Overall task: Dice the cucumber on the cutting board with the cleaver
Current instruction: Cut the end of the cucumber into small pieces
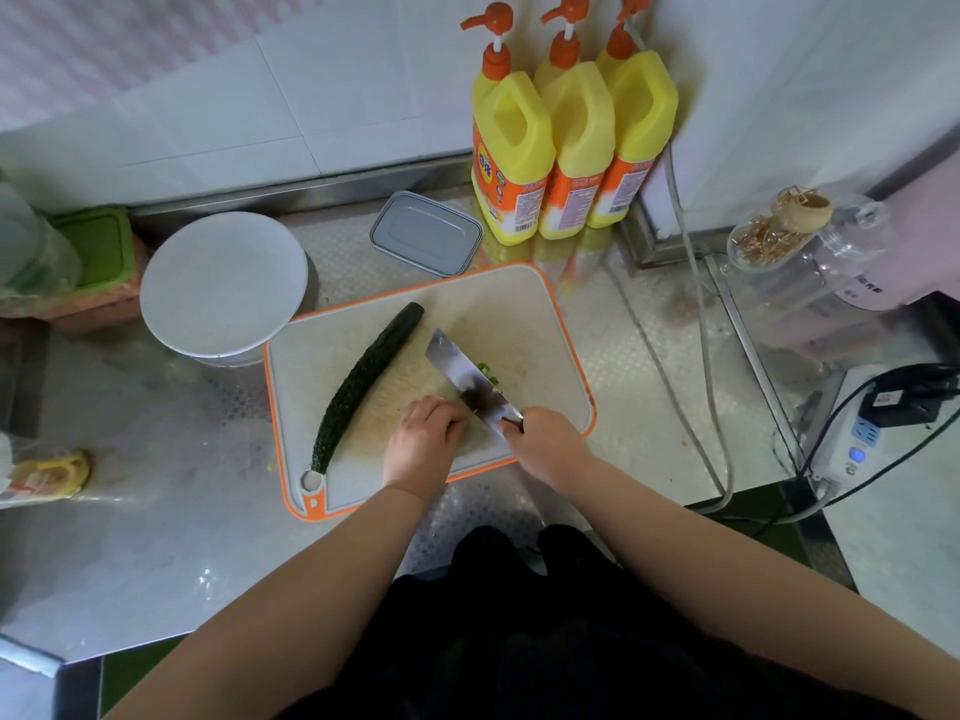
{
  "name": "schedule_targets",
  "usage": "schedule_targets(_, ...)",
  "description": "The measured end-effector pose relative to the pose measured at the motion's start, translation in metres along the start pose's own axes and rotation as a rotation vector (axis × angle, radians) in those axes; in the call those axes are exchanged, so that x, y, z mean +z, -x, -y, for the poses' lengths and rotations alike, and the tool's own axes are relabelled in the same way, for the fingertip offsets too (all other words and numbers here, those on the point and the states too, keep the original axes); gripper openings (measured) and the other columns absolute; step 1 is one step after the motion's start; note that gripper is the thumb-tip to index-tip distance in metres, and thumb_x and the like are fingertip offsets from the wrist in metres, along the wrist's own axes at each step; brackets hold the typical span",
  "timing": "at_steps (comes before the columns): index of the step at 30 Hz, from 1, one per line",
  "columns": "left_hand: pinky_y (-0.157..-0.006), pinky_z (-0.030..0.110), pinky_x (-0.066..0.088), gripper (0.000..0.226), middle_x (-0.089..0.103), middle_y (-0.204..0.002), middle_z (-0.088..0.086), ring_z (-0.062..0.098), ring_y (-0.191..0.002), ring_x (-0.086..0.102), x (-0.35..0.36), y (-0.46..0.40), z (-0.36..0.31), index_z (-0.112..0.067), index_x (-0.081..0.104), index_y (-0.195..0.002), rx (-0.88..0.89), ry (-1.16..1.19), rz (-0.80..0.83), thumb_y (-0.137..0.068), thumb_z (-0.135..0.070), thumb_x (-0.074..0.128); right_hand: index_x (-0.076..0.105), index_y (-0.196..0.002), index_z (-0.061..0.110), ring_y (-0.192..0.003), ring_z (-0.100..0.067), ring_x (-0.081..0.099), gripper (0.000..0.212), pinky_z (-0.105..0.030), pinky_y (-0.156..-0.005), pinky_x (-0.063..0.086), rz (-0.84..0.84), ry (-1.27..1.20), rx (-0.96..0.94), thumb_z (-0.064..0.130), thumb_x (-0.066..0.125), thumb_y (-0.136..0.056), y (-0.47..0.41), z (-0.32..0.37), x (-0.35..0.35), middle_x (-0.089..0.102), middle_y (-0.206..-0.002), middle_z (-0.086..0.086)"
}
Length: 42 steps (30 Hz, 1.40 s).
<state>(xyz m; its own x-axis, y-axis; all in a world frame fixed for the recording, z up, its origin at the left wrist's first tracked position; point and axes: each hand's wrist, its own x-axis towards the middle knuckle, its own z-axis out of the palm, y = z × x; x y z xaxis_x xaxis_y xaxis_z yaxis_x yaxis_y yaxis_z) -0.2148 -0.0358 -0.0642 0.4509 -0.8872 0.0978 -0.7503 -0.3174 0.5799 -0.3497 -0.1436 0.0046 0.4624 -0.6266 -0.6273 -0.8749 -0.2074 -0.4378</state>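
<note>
A long dark green cucumber half (363, 387) lies skin up, slanted across the left part of the white cutting board with an orange rim (519, 298). My right hand (545, 444) grips the cleaver (467, 376) by its handle; the blade stands on the board's middle, slanting away from me. Small green cut pieces (488, 374) show just past the blade on its right. My left hand (426, 433) rests with curled fingers on the board against the blade's left face; what lies under those fingers is hidden.
A white round lid or plate (223, 283) on a bowl touches the board's far left corner. A grey lidded box (426, 233) and three yellow pump bottles (566, 148) stand behind. Right: a glass jar (800, 252), cables and a power strip (857, 444). Left: green-lidded container (98, 246).
</note>
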Motion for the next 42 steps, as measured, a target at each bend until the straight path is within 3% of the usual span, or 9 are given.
schedule_targets(3, -0.060, 0.033, 0.049, 0.002, 0.061, -0.089, 0.005, 0.027, -0.083, 0.058, -0.002, 0.003, 0.002, -0.009, 0.069, -0.085, 0.007, 0.001, -0.022, -0.083, -0.009, 0.070, 0.055, -0.088, 0.005, -0.096, -0.036, 0.058, 0.036, -0.037, -0.074, 0.041, -0.085, 0.077, -0.057, 0.036, 0.041, -0.099, 0.010, 0.001, -0.001, 0.063, -0.098, -0.020)
schedule_targets(8, -0.063, 0.034, 0.050, 0.009, 0.061, -0.089, 0.008, 0.029, -0.080, 0.058, -0.003, 0.005, 0.003, -0.005, 0.067, -0.084, 0.042, -0.030, -0.026, -0.079, -0.004, 0.075, 0.049, -0.087, 0.011, -0.092, -0.035, 0.060, 0.029, -0.035, -0.068, 0.040, -0.123, 0.208, -0.156, 0.035, 0.038, -0.100, 0.021, 0.006, 0.007, 0.064, -0.097, -0.016)
schedule_targets(17, -0.067, 0.033, 0.052, 0.012, 0.066, -0.090, 0.007, 0.030, -0.084, 0.062, 0.003, 0.006, 0.006, -0.006, 0.072, -0.084, -0.006, 0.011, 0.015, -0.075, -0.002, 0.077, 0.055, -0.105, 0.007, -0.101, -0.034, 0.061, 0.022, -0.035, -0.077, 0.046, -0.093, 0.279, -0.102, 0.022, 0.040, -0.099, 0.020, 0.013, 0.019, 0.064, -0.107, -0.015)
schedule_targets(20, -0.068, 0.034, 0.052, 0.006, 0.066, -0.090, 0.006, 0.029, -0.085, 0.062, 0.005, 0.006, 0.009, -0.006, 0.073, -0.085, -0.001, 0.024, 0.005, -0.080, -0.009, 0.070, 0.057, -0.106, 0.009, -0.103, -0.033, 0.061, 0.019, -0.034, -0.079, 0.046, -0.088, 0.301, -0.092, 0.017, 0.042, -0.098, 0.017, 0.015, 0.022, 0.063, -0.109, -0.013)
schedule_targets(22, -0.070, 0.034, 0.053, 0.018, 0.066, -0.090, 0.006, 0.028, -0.085, 0.061, 0.006, 0.006, 0.011, -0.006, 0.073, -0.086, 0.002, 0.052, 0.014, -0.085, -0.020, 0.061, 0.057, -0.107, 0.009, -0.103, -0.032, 0.060, 0.020, -0.034, -0.080, 0.045, -0.074, 0.309, -0.097, 0.016, 0.041, -0.098, 0.014, 0.017, 0.023, 0.063, -0.109, -0.012)
schedule_targets(28, -0.071, 0.034, 0.053, 0.033, 0.065, -0.093, 0.004, 0.024, -0.087, 0.059, 0.008, 0.007, 0.011, -0.007, 0.072, -0.087, 0.009, 0.054, 0.008, -0.090, -0.032, 0.051, 0.057, -0.107, 0.008, -0.101, -0.032, 0.060, 0.030, -0.035, -0.077, 0.044, -0.065, 0.263, -0.065, 0.030, 0.037, -0.101, 0.010, 0.015, 0.028, 0.064, -0.107, -0.013)
schedule_targets(36, -0.061, 0.035, 0.053, 0.004, 0.062, -0.091, 0.003, 0.026, -0.084, 0.059, -0.001, 0.008, 0.006, -0.008, 0.072, -0.084, 0.006, 0.029, -0.013, -0.084, -0.011, 0.069, 0.059, -0.090, 0.001, -0.094, -0.037, 0.059, 0.037, -0.036, -0.072, 0.041, -0.050, 0.010, -0.046, 0.034, 0.044, -0.098, 0.003, 0.011, 0.009, 0.063, -0.095, -0.022)
schedule_targets(39, -0.061, 0.032, 0.050, 0.025, 0.060, -0.093, 0.003, 0.025, -0.083, 0.058, -0.005, 0.009, 0.005, -0.009, 0.070, -0.087, 0.017, 0.037, -0.037, -0.090, -0.027, 0.053, 0.049, -0.083, 0.009, -0.093, -0.037, 0.059, 0.031, -0.035, -0.069, 0.038, -0.083, 0.085, -0.094, 0.033, 0.040, -0.100, 0.012, 0.011, 0.010, 0.063, -0.097, -0.020)
schedule_targets(42, -0.062, 0.035, 0.052, 0.028, 0.060, -0.091, 0.005, 0.027, -0.081, 0.057, -0.006, 0.012, 0.010, -0.008, 0.067, -0.086, 0.065, -0.017, -0.043, -0.089, -0.029, 0.050, 0.055, -0.094, 0.006, -0.097, -0.036, 0.059, 0.031, -0.035, -0.073, 0.042, -0.073, 0.163, -0.126, 0.032, 0.038, -0.100, 0.020, 0.013, 0.012, 0.063, -0.102, -0.018)
